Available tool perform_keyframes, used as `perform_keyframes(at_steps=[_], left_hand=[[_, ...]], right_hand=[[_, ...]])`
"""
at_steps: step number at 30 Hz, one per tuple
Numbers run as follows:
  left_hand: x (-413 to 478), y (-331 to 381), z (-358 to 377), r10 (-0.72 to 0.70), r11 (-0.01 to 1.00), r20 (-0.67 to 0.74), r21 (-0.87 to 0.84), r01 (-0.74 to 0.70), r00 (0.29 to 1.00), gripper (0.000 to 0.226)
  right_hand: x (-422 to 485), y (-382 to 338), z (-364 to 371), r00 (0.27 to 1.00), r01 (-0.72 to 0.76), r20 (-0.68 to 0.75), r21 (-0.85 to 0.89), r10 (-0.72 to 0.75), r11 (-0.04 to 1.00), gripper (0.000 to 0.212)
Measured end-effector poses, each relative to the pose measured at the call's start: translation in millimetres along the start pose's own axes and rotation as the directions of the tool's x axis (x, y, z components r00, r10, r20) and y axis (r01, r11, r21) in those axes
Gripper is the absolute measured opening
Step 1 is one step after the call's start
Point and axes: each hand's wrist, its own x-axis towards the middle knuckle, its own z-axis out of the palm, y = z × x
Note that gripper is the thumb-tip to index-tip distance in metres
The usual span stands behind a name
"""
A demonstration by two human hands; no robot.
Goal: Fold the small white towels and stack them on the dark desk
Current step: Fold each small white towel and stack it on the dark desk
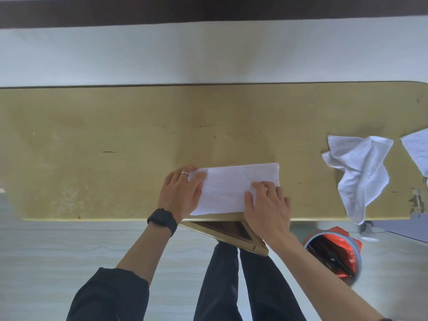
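The folded white terry towel (231,188) is pressed on the yellowish tabletop (115,147) by the left hand (180,193) and right hand (268,205), fingers (196,176) laid nearly straight, probably to set the crease.

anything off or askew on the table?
Crumpled towel at the right droops over the table's front edge and could slip off. Surface looks chipped beside it. The folded towel lies flat.

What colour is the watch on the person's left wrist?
The watch is black, band and face alike; the head view, the only one, shows it clearly.
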Motion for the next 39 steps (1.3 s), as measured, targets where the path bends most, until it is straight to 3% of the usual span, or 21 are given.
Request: perform_keyframes(at_steps=[6,12,15,17,20,24,31,36,39], left_hand=[[-11,17,-10,-0.164,0.986,0.081,-0.010,0.165,0.983,0.021],[-15,43,-3,-0.106,0.988,0.118,-0.103,0.118,0.987,0.028],[-18,41,-1,-0.042,0.997,0.013,-0.062,0.042,0.999,0.027],[-23,34,3,0.084,0.995,0.004,-0.054,-0.084,0.996,0.039],[-34,24,15,0.265,0.963,0.044,-0.065,-0.262,0.963,0.058],[-55,17,29,0.323,0.946,0.112,-0.053,-0.319,0.940,0.071],[-76,35,37,0.338,0.939,-0.059,-0.052,-0.341,0.939,0.053],[-70,34,27,0.339,0.925,-0.081,-0.152,-0.347,0.937,0.057],[-59,34,11,0.258,0.921,0.026,-0.309,-0.238,0.966,0.032]], right_hand=[[84,-31,-17,0.981,0.184,-0.059,-0.051,-0.186,0.982,0.045],[116,-44,-21,0.893,0.449,0.025,-0.117,-0.449,0.886,0.045],[86,-22,-15,0.861,0.496,-0.095,-0.059,-0.499,0.867,0.045],[55,3,-4,0.847,0.514,-0.133,-0.040,-0.514,0.857,0.051],[17,40,18,0.812,0.575,-0.067,-0.079,-0.580,0.814,0.070],[-5,70,39,0.784,0.618,0.038,-0.148,-0.620,0.772,0.084],[-12,94,60,0.654,0.703,-0.271,-0.127,-0.706,0.700,0.041],[-8,89,50,0.631,0.748,-0.299,-0.010,-0.716,0.663,0.029],[-5,86,39,0.700,0.709,-0.259,0.131,-0.666,0.693,0.022]])
